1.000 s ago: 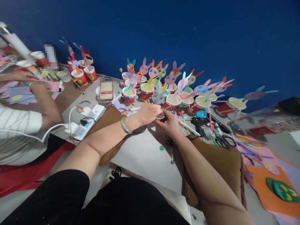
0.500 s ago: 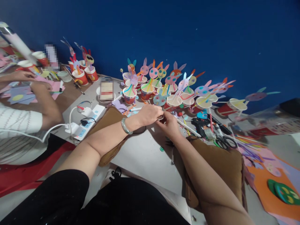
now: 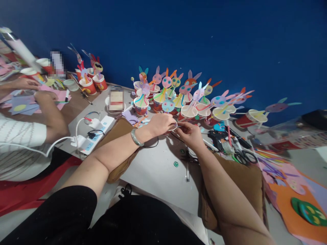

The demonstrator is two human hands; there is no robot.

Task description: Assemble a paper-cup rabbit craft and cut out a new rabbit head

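My left hand (image 3: 161, 124) is closed round a paper cup, palm down, a jade-coloured bangle (image 3: 137, 137) on its wrist. Only part of the cup's white rim (image 3: 173, 127) shows past the fingers. Just above that hand stands a blue paper rabbit head (image 3: 168, 106); whether it belongs to the held cup is hidden. At the rim's right side my right hand (image 3: 191, 134) has its thumb and fingertips drawn together; what they pinch, if anything, is too small to make out. On the table below lie a small green piece (image 3: 176, 164) and a clear-barrelled pen (image 3: 187, 173).
Red paper cups (image 3: 189, 111) with rabbit heads on straws crowd the back, by the blue wall (image 3: 163, 34). Brown cushions (image 3: 237, 183) flank the work spot. Scissors (image 3: 245, 157) and a black glue gun (image 3: 217, 139) lie right, a power strip (image 3: 99, 134) left. A co-worker's arm (image 3: 49, 110) handles paper.
The right hand has shifted slightly right and down, and more of the cup's rim shows. The blue rabbit head has moved left and now shows its ears upright.
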